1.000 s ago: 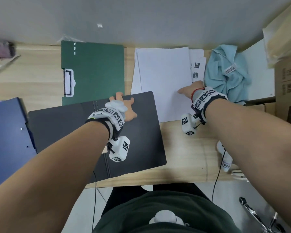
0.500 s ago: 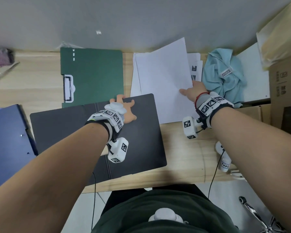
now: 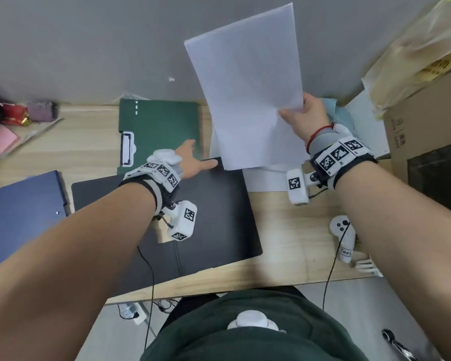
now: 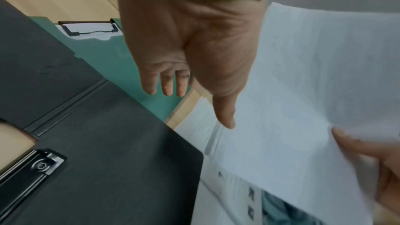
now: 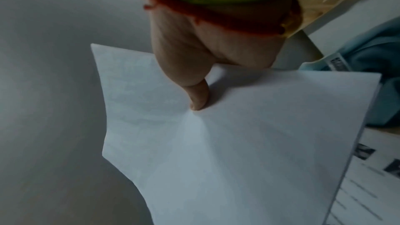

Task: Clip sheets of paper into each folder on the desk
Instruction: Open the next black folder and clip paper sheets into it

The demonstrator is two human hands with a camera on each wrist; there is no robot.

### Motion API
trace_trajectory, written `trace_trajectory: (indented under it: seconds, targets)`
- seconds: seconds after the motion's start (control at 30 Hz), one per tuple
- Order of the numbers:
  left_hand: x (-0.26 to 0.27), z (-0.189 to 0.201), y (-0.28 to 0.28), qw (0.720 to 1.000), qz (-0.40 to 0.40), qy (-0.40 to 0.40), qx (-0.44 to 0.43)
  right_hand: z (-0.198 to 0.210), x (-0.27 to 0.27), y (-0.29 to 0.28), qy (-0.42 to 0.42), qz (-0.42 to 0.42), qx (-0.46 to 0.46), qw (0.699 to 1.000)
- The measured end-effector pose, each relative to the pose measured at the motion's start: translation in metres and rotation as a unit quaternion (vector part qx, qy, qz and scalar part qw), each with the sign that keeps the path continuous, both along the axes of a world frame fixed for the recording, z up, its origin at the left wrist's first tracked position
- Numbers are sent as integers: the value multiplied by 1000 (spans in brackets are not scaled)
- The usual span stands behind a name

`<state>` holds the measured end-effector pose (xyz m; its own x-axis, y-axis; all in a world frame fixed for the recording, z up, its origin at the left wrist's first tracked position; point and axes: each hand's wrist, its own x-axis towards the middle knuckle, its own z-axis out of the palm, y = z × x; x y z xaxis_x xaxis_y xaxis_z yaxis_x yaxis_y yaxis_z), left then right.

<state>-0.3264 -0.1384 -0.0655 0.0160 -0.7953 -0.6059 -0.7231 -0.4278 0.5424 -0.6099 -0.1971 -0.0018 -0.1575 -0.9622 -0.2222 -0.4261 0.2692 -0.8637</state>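
While the right hand (image 3: 303,118) pinches the limp, light sheet (image 3: 248,87) by its right edge, the left hand (image 3: 193,162) hangs open, empty, over the black folder (image 3: 219,209).

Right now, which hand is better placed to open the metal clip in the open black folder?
Left. The left hand hangs open and free above the open black folder, whose metal clip lies nearby. The right hand pinches the raised white paper sheet.

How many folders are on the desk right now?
3: the black folder lies open at the desk's near edge under the left hand; the green folder behind it; the blue folder at far left, partly cropped. Others may be out of frame.
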Motion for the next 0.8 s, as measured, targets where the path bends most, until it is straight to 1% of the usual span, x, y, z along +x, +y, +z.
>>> trace_trajectory:
  seconds: [0.07,0.17,0.23,0.3,0.4,0.43,0.5,0.57,0.67,0.8]
  targets:
    - [13,17,7,994,72,68,-38,9,21,10,-32,12,-13,999]
    - [26,38,12,973,162,141,-84,11,46,22,-89,44,11,995]
    - [40,54,22,956,205,164,-132,9,67,36,-131,69,28,989]
    - [55,64,31,946,228,161,-165,6,88,48,-159,82,44,983]
    - [73,69,44,938,241,158,-193,0,109,61,-178,85,58,979]
    - [79,71,48,939,236,148,-202,-3,115,63,-182,87,61,978]
    - [88,71,53,948,210,120,-207,-7,124,67,-184,90,66,977]
    - [94,71,54,956,195,106,-193,-9,130,70,-180,92,71,977]
    - [96,71,55,956,195,98,-197,-11,130,71,-174,88,84,977]
    - [92,70,55,958,184,113,-191,-15,122,70,-161,76,105,978]
